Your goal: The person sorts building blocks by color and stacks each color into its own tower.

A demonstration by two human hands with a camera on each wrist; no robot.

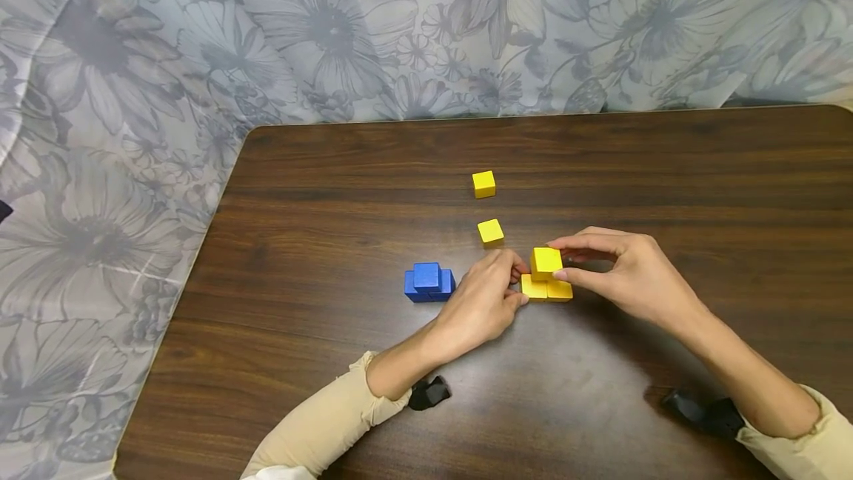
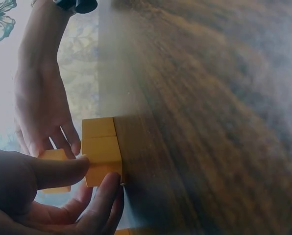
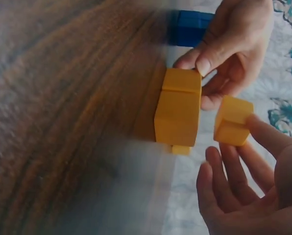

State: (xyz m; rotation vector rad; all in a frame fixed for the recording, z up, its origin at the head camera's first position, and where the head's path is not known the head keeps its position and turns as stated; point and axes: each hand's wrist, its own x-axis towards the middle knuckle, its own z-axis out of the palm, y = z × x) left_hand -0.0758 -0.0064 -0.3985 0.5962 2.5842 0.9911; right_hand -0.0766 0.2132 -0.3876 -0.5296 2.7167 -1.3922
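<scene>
Two yellow cubes lie side by side on the table, a left one and a right one. My left hand pinches the left cube between thumb and fingertips at its outer end. Above the pair, my right hand grips a third yellow cube between thumb and fingers. In the right wrist view a gap shows between this held cube and the two lower ones. The left wrist view has the held cube partly hidden behind my left thumb.
Left of my left hand stands a small stack of blue cubes, one on top of others. Two loose yellow cubes, a far one and a nearer one, lie beyond my hands. Flowered cloth borders the wooden table behind and at left.
</scene>
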